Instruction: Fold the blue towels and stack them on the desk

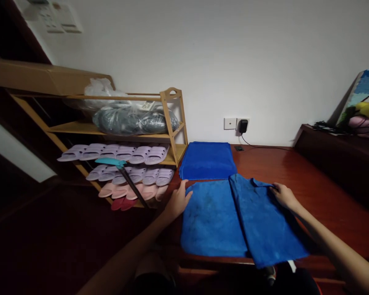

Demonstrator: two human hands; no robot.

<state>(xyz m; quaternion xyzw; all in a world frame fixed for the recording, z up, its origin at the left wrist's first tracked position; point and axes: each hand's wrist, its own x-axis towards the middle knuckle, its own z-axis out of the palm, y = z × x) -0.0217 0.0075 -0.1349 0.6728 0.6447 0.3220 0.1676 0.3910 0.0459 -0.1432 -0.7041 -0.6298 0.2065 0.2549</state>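
Note:
A blue towel [213, 217] with dark stains lies on a reddish-brown wooden surface, its right part folded over and partly raised. My right hand [285, 196] pinches the upper right corner of that folded part. At the towel's upper left corner is my left hand [178, 200], its thumb and fingers apart and the fingertips by the cloth edge. Just behind the towel sits a neat stack of folded blue towels [207, 160], deeper in colour. The towel's near edge hangs slightly over the front of the surface.
To the left stands a wooden shoe rack [172, 123] with lilac slippers [155, 153], pink slippers [133, 191] and a plastic-wrapped bundle [132, 119]. A turquoise-topped handle [110, 162] leans before it. A black plug [243, 125] with a cable is in the wall; a dark ledge [335, 164] borders the right.

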